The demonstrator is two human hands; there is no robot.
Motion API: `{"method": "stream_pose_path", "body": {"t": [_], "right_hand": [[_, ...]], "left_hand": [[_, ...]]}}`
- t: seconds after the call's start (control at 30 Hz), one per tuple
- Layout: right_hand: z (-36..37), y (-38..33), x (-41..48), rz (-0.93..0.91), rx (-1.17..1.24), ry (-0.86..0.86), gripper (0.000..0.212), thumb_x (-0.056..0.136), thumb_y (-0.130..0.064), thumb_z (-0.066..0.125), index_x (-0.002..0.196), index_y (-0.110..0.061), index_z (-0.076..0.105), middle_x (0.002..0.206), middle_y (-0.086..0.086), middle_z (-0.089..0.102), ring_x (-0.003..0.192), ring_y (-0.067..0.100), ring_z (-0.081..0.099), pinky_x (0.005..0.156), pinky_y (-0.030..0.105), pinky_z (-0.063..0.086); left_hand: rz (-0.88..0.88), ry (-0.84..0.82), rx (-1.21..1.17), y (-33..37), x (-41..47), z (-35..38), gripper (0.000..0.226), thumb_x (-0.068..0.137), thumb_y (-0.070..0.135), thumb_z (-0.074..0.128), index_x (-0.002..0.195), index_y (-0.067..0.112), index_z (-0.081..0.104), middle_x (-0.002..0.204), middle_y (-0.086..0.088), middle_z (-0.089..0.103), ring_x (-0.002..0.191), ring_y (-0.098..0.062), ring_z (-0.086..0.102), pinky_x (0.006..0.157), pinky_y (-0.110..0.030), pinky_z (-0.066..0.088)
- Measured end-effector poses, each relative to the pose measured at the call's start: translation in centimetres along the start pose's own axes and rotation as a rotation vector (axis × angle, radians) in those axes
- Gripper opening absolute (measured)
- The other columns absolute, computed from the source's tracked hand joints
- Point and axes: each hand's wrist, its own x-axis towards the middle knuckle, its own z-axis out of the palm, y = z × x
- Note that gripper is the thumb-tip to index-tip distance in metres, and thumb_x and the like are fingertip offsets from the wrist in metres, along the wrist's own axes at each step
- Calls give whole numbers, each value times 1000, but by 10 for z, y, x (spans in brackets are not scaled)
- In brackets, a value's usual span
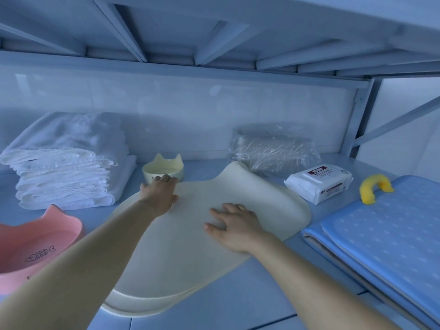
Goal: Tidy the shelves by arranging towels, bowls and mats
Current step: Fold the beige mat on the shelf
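Cream mat [190, 258] lies flat on the shelf [226, 306] under both palms; its far right corner curls up off the surface, beyond the right fingertips. Both hands are open on it, gripping nothing. Left hand [159, 196] presses the mat's far left edge with straight fingers. Right hand [235, 225] lies flat mid-mat with its fingers spread and pointing left.

- Blue dotted mat [385, 222]: folded, well to the right of the right fingers, just beside the cream mat's right edge.
- Stack of white towels [64, 167]: folded, left of the left fingers, apart from the mat.
- Pink bowl [35, 244]: cat-eared, fishbone print, near and left of the left forearm, cut by the frame edge.
- Clear plastic-wrapped bundle [273, 148]: behind the curled corner, far past the right fingers.
- White wipes pack [319, 184]: right of the curled corner, between the cream mat and the blue mat.
- Cream bowl [163, 171]: cat-eared, just beyond the left fingertips; cannot tell if they touch it.
- Yellow curved piece [373, 186]: 1 item on the blue mat's far corner.
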Motion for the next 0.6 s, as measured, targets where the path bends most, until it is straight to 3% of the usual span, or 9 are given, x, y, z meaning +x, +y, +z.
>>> {"method": "stream_pose_path", "body": {"t": [0.07,0.17,0.27,0.37,0.47,0.6], "right_hand": [[-4,4,4,-23,22,27,54,86,-67,31,132,-41,40,144,-1,35,133,24,29,107,42,26],[-14,17,16,-31,131,86,43,91,-55,38,129,-38,50,139,-4,41,131,19,35,107,35,30],[-17,36,27,-43,116,53,45,91,-54,39,134,-39,44,153,-7,24,142,15,18,115,43,15],[-10,46,31,-6,52,-81,54,89,-65,28,140,-48,25,157,-15,2,145,14,-4,111,59,-5],[-5,45,33,22,-17,-157,63,84,-74,18,142,-52,7,157,-16,-5,145,18,-5,107,63,-7],[-4,40,28,50,-41,-166,67,82,-77,16,142,-51,3,157,-16,-7,145,18,-5,107,64,-5]], "left_hand": [[-5,9,-1,8,-11,4,54,95,36,42,144,25,22,150,-2,22,137,-25,20,104,-59,25],[23,-82,-111,27,-32,5,49,96,43,33,143,34,24,156,3,2,143,-23,0,109,-64,10],[15,-237,-244,47,-58,2,53,94,53,27,144,41,16,156,6,-11,144,-23,-11,110,-62,1],[35,-292,-191,56,-82,7,61,88,66,17,144,46,4,157,4,-12,144,-24,-11,110,-59,-4],[57,-284,-85,51,-94,8,64,84,72,9,143,47,-2,158,1,-7,144,-25,-6,113,-54,-3],[86,-291,-89,45,-97,6,63,85,72,11,142,50,-3,158,2,-6,144,-22,-6,115,-51,-1]]}}
